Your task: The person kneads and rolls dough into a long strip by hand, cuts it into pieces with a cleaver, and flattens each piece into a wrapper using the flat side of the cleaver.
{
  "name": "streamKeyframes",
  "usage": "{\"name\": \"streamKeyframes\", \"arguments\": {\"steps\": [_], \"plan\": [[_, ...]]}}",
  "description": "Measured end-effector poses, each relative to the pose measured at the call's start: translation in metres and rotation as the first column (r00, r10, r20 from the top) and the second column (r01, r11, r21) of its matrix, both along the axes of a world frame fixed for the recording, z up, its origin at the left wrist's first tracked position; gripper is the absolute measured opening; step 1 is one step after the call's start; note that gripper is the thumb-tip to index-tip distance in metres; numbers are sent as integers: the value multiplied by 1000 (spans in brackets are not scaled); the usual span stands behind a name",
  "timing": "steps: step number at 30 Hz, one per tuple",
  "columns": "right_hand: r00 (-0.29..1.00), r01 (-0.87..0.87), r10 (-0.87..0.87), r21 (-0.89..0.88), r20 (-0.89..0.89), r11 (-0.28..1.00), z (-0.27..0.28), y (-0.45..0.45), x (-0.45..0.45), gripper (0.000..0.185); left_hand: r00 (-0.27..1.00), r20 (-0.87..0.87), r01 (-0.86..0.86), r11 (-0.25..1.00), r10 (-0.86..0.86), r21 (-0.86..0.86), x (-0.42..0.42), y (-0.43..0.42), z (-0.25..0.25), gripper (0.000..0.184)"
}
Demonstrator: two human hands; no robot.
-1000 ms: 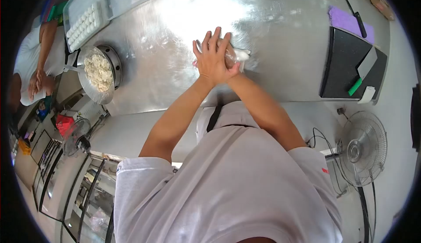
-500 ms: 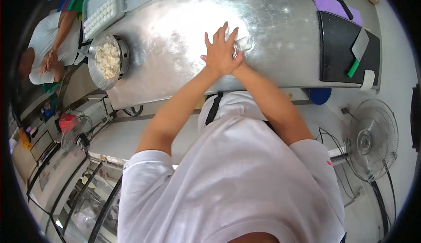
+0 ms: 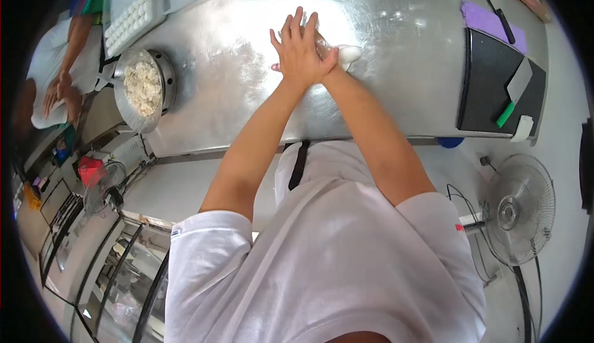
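Observation:
My left hand (image 3: 299,55) lies over my right hand, palm down, with its fingers stretched out and spread. Beneath it, my right hand (image 3: 322,47) is mostly covered; a fingertip pokes out at the left, but how its fingers lie is hidden. Both hands press down on the metal table (image 3: 396,77) with straight arms. A smooth white lump that looks like dough (image 3: 351,54) shows at the right edge of my hands, partly under them.
At left stand a bowl of crumbly pale filling (image 3: 142,88) and a tray of small white balls (image 3: 128,25). A cleaver (image 3: 518,82) lies on a black board (image 3: 479,83) at right, near a purple cloth (image 3: 486,21) and a knife (image 3: 505,26). A person (image 3: 59,77) sits at far left.
My stacked hands have pushed forward, away from my body, and slightly left in view. More of the white lump shows at their right, looking smoother and rounder. The view has shifted a little.

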State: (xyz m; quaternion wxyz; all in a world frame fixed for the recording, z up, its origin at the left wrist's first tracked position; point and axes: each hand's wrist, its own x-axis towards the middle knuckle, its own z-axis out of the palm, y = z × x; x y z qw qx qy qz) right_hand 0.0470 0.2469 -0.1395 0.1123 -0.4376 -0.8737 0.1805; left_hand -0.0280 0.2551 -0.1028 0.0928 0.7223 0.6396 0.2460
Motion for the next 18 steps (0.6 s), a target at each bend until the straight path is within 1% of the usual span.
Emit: {"name": "streamKeyframes", "arguments": {"steps": [1, 2, 3, 4, 5, 6, 7, 8, 9, 10, 11, 13, 14, 15, 17, 18], "plan": [[1000, 3, -3, 8, -3, 1000, 4, -2, 0, 33, 1000, -2, 3, 1000, -3, 20, 0, -1, 3, 83], [1000, 8, -8, 13, -9, 1000, 7, -5, 1, 33, 997, -70, 20, 999, -23, -45, 2, -5, 15, 77], [1000, 11, -10, 15, -15, 1000, 11, -8, 3, 33, 997, -76, 27, 999, -29, -16, 7, -10, 22, 77], [1000, 4, -4, 10, -25, 1000, 16, -16, 6, 33, 999, -17, 27, 958, -33, -285, 15, -14, 31, 72], [999, 0, 0, -7, -49, 1000, 21, -30, 13, 33, 999, 44, 49, 835, -29, -548, 21, -24, 38, 67], [995, -6, 4, -25, -99, 1000, 28, -47, 24, 33, 980, 201, 140, 714, 1, -686, 20, -32, 41, 63], [986, -14, 7, -37, -165, 999, 37, -62, 40, 33, 936, 348, 254, 576, 56, -777, 21, -37, 38, 59], [967, -1, -20, -80, -253, 997, 41, -79, 62, 33, 971, 233, 186, 752, -44, -633, 27, -61, 22, 56], [937, 25, -74, -147, -342, 989, 38, -96, 88, 33, 991, 92, 128, 885, -97, -448, 35, -91, 12, 54], [902, 57, -149, -230, -406, 971, 24, -112, 117, 33, 994, 85, 96, 898, -66, -429, 45, -101, 21, 50], [863, 141, -292, -358, -413, 923, -14, -123, 145, 35, 995, 89, 81, 909, -49, -408, 50, -106, 21, 50], [816, 205, -417, -473, -401, 857, -16, -109, 153, 38, 992, 126, 65, 891, -8, -449, 55, -110, 20, 43], [278, 296, -754, -694, -595, 657, -23, -97, 150, 40, 960, 264, 41, 890, 90, -455, 57, -107, 15, 50], [-373, 185, -800, -882, -470, 432, -10, -78, 141, 42, 958, 270, 40, 888, 96, -458, 64, -106, 18, 50], [-235, -53, -815, -830, -530, 555, 11, -30, 113, 44, 884, 438, -43, 962, 162, -270, 77, -96, 21, 52], [58, 212, -808, -783, -587, 584, 26, -6, 87, 48, 867, 452, -12, 915, 211, -403, 77, -93, 9, 60]]}}
